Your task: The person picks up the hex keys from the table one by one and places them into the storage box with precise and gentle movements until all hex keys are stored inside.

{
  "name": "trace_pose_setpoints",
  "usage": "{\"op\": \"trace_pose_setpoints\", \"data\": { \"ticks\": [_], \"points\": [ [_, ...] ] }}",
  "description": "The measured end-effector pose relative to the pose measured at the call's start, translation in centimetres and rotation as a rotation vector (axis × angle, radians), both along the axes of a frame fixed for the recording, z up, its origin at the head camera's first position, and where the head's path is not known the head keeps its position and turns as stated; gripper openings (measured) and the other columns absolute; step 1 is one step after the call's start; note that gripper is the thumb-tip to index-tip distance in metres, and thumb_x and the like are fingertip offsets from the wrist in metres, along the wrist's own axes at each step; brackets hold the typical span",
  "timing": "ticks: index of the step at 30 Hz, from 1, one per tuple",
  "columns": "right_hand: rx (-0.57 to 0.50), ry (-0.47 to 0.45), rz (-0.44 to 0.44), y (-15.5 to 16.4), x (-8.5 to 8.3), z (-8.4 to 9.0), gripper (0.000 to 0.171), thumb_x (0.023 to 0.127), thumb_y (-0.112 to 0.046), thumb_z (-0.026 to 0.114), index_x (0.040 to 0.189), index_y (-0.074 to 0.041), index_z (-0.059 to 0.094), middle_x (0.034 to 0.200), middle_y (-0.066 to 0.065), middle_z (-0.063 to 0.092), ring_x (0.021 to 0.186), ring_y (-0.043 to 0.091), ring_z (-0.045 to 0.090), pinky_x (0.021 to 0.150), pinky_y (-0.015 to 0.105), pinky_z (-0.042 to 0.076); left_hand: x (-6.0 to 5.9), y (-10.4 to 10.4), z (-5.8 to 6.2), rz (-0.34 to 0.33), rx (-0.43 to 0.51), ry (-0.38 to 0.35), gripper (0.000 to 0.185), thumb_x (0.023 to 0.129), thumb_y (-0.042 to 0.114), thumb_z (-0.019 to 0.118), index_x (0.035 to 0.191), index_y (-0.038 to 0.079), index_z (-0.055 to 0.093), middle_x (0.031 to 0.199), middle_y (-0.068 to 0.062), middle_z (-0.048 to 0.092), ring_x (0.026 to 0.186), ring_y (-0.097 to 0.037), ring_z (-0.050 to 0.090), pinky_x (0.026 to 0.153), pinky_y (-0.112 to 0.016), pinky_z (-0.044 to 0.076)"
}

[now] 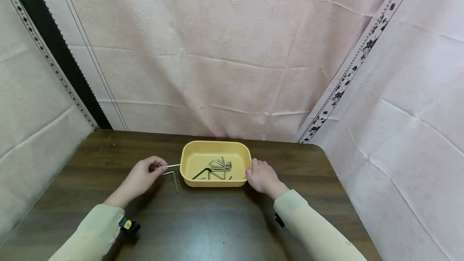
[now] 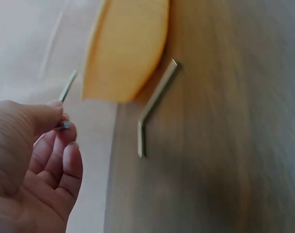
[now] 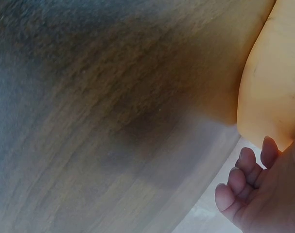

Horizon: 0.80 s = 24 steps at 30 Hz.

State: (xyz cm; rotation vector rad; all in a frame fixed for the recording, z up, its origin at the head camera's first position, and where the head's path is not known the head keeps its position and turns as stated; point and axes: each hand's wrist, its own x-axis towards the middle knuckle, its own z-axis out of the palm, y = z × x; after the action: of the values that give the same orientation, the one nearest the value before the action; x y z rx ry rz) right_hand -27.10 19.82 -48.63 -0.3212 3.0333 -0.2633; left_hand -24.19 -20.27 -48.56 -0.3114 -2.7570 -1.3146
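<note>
One hex key (image 1: 173, 166) pinched in left grip (image 1: 145, 175) | right grip (image 1: 262, 177) relaxed, touching yellow tray (image 1: 188, 154) rim

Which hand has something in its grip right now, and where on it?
The left hand pinches a hex key by one end, between thumb and fingers. The right hand holds nothing; it rests against the yellow tray.

Tray (image 1: 188, 160) mid-table (image 1: 217, 228); hex keys (image 1: 217, 166) inside; one key (image 1: 175, 178) left of tray.
</note>
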Motion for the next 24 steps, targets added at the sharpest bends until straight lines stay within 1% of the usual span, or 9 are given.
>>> {"op": "trace_pose_setpoints", "data": {
  "ticks": [5,11,17,22,24],
  "points": [
    [0.001,-0.008,-0.003,0.0,-0.1,-0.2,0.022,0.099,-0.028,0.033,0.095,-0.01,0.044,0.082,0.005,0.044,0.075,0.024,0.041,0.07,0.037,0.035,-0.3,1.8,0.8,0.004,0.086,0.028,0.014,0.094,0.026,0.064,0.099,0.013,0.064,0.085,-0.003,0.06,0.076,-0.021,0.052,0.061,-0.029,0.045],
    [-0.003,0.002,-0.001,0.0,-0.1,-0.4,0.022,0.098,-0.028,0.034,0.095,-0.009,0.044,0.082,0.005,0.044,0.075,0.024,0.041,0.07,0.037,0.036,-1.4,4.2,1.1,-0.034,0.138,0.031,0.01,0.093,0.021,0.065,0.097,0.012,0.065,0.084,-0.003,0.06,0.076,-0.021,0.053,0.062,-0.029,0.046],
    [-0.007,0.01,0.006,0.0,-0.1,-0.3,0.021,0.099,-0.027,0.035,0.095,-0.009,0.045,0.082,0.005,0.044,0.074,0.024,0.042,0.071,0.038,0.037,-2.7,6.9,1.3,-0.06,0.155,0.033,0.009,0.093,0.02,0.065,0.096,0.011,0.065,0.083,-0.003,0.059,0.075,-0.019,0.052,0.063,-0.029,0.044],
    [-0.007,0.001,0.005,0.0,-0.1,-0.3,0.022,0.099,-0.028,0.035,0.096,-0.008,0.045,0.083,0.005,0.044,0.075,0.023,0.043,0.071,0.038,0.038,-4.0,8.8,1.3,-0.071,0.141,0.019,0.007,0.092,0.018,0.065,0.094,0.011,0.066,0.083,-0.003,0.059,0.076,-0.018,0.052,0.066,-0.032,0.044],
    [-0.007,0.001,0.002,0.1,-0.1,-0.2,0.022,0.099,-0.028,0.035,0.097,-0.008,0.045,0.083,0.005,0.044,0.075,0.023,0.043,0.071,0.038,0.038,-4.6,9.5,1.1,-0.073,0.117,0.024,0.006,0.093,0.017,0.065,0.094,0.01,0.065,0.083,-0.002,0.06,0.076,-0.018,0.053,0.068,-0.033,0.045]
  ]
}}
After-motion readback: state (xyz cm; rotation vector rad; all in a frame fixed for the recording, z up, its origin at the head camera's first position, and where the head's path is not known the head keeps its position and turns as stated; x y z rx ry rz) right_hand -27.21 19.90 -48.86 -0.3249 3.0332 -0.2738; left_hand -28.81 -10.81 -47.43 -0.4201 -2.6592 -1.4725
